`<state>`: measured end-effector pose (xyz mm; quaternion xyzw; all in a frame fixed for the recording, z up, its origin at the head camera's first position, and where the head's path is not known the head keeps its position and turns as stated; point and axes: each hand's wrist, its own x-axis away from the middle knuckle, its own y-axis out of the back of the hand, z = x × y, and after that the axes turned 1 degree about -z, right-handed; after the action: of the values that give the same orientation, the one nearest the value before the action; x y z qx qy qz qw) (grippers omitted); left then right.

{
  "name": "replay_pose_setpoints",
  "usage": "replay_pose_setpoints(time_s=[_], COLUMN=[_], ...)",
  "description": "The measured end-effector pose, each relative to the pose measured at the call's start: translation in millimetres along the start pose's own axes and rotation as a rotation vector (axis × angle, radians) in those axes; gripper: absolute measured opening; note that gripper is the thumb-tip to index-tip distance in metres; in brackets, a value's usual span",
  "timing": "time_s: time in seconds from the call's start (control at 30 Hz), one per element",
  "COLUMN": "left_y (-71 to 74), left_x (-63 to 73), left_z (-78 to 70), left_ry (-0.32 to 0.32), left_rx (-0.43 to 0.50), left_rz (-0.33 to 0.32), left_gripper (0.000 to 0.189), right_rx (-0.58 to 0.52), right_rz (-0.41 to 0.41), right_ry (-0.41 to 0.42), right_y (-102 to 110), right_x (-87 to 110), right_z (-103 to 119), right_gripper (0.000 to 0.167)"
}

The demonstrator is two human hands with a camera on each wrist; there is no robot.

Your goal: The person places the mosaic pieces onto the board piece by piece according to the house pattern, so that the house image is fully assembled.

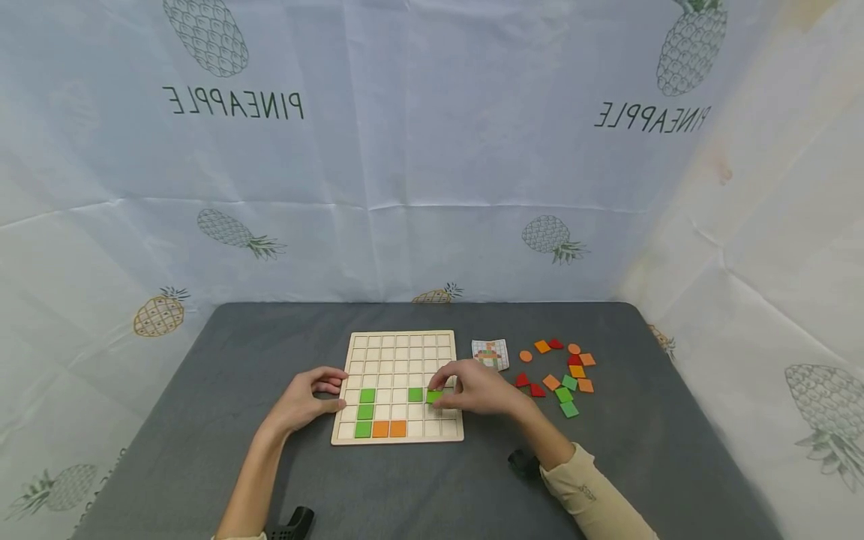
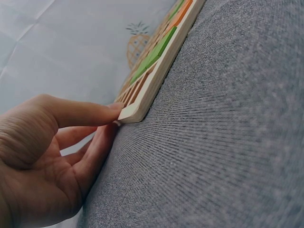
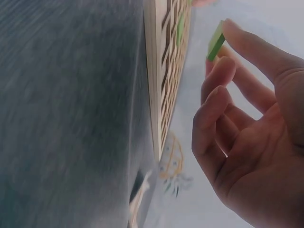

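A wooden grid board [image 1: 398, 441] lies on the dark grey table. Along its left edge rests my left hand [image 1: 304, 399], thumb and fingers spread apart; the left wrist view has the thumb touching the rim near a corner. Above the board's right side, my right hand [image 1: 481, 387] pinches a green square tile [image 3: 216, 41] between thumb and fingers. The right wrist view shows that tile raised off the board and tilted. Placed in the grid are a column of green tiles [image 1: 365, 412], two orange tiles [image 1: 389, 428] in the bottom row and another green tile [image 1: 415, 394].
Right of the board, a small printed picture card [image 1: 490, 354] lies beyond my right hand. Loose red, orange and green pieces [image 1: 564, 394] are scattered farther right. A white pineapple-print cloth [image 1: 432, 150] hangs behind and beside the table.
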<state>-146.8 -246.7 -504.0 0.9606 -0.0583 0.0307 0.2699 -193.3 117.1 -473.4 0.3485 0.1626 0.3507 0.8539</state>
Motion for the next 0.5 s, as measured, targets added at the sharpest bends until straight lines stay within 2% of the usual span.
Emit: replay_pose_setpoints(time_s=[0.3,0.5], left_y=[0.2,0.4], left_x=[-0.4,-0.4], left_z=[2.1,1.4], left_ry=[0.002,0.005], left_rx=[-0.006,0.001], left_rz=[0.006,0.002], left_gripper=[0.056,0.055], right_rx=[0.134,0.22], right_rz=[0.083,0.091], right_ry=[0.003,0.001], right_y=[-21,-29], right_x=[-18.7,-25.3], right_z=[12,20], right_gripper=[0.018,0.015])
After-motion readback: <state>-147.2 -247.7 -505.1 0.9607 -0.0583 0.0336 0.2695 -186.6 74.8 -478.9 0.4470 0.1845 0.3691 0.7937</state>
